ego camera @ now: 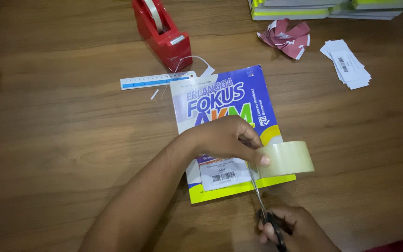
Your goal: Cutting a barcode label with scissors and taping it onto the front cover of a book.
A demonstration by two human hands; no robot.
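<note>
Your left hand [227,140] reaches in from the lower left and rests over the middle of a book [225,116] that lies flat on the wooden table [61,154], its cover purple and white with a yellow band along the near edge. The fingers of that hand are curled, and the thumb and fingertips pinch the near end of a wide strip of clear tape [288,158], which stretches out to the right, over the book's right edge, and stands up off the cover. Just below your wrist a white barcode label [223,173] sits on the cover near the yellow band. Your right hand [295,228] is low in the view, at the near edge of the table, closed around the dark handles of a pair of scissors [264,210]; the blades point up and away from you and meet the tape just beside your left fingertips. Farther off, a red tape dispenser [162,32] stands at the top, with a blue-and-white ruler [157,80] lying just beyond the book's far edge. To the upper right lie a crumpled scrap of red paper [288,37], a small pile of white labels [347,63], and a stack of books [323,8] at the table's far edge.
</note>
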